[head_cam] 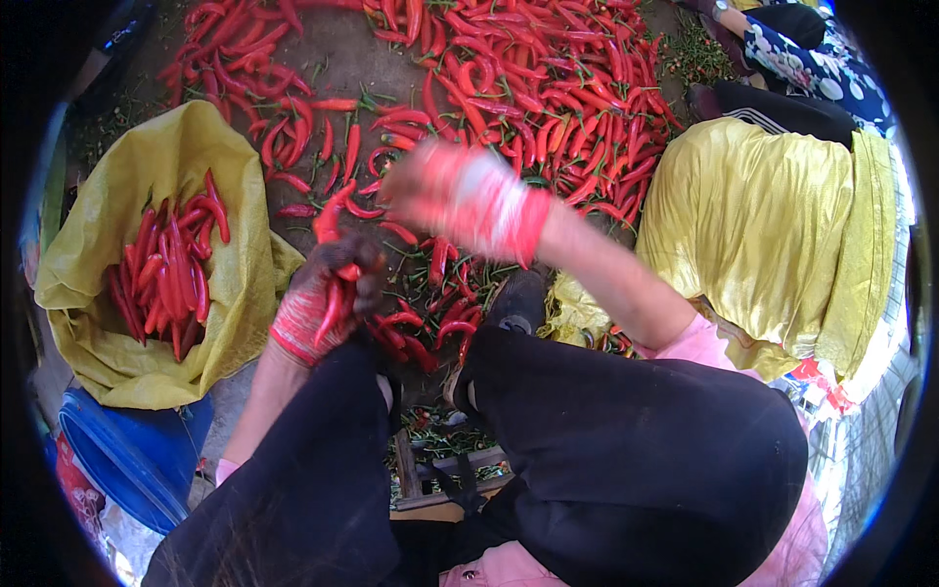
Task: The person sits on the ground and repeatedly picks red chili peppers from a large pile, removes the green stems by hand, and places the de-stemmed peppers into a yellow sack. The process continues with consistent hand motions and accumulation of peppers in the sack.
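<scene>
My left hand (334,290), in a red and white knit work glove with dark fingers, is closed around red chili peppers (334,216); one points up, another hangs below the palm. It is just above my left knee. My right hand (444,187), in a similar glove, is blurred by motion over the pile. Its fingers are too smeared to tell whether they hold anything. A large heap of red chili peppers (543,81) with green stems covers the ground ahead. Left of me, an open yellow woven sack (246,323) contains a bunch of chili peppers (172,271).
A blue plastic tub (125,455) lies tilted below the sack. On the right stands a full yellow woven sack (748,220). Another person's arm (736,20) and floral garment (807,73) show at upper right. Loose green stems (697,55) litter the ground; a wooden frame (469,462) is beneath me.
</scene>
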The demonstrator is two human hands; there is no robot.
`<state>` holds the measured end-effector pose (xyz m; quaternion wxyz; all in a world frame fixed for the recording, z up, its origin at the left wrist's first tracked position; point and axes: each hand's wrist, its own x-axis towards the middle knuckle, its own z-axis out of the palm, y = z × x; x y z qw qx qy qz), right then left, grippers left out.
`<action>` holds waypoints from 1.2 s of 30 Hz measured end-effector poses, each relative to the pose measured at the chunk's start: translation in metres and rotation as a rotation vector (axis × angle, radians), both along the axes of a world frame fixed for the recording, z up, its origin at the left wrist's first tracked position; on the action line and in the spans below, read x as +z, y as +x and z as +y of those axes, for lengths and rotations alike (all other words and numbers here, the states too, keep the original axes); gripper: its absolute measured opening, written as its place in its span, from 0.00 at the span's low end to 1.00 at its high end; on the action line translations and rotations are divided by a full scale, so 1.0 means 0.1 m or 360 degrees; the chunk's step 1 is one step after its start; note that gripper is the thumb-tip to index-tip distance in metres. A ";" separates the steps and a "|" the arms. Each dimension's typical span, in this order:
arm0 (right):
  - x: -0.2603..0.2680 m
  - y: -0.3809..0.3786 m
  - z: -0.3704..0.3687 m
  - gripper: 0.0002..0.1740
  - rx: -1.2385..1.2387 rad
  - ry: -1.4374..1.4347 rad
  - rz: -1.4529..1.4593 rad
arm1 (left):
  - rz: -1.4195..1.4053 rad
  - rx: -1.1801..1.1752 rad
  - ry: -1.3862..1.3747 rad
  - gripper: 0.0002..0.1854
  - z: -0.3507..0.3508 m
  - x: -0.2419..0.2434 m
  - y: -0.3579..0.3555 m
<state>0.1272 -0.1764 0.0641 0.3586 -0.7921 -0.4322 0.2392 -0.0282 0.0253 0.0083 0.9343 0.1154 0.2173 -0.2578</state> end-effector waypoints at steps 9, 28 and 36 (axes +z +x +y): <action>-0.73 0.71 -0.15 0.13 -0.0108 -0.1183 -0.1113 | 0.0358 -0.0097 0.0793 0.10 -0.02 -0.01 0.16; 0.05 -0.75 0.05 0.16 -0.0442 0.0073 0.1649 | 0.0004 0.0030 -0.0073 0.15 -0.06 0.34 0.14; 0.35 -0.62 0.00 0.12 -0.0140 0.0190 0.1248 | 0.0113 0.0052 0.0275 0.13 -0.04 0.65 0.22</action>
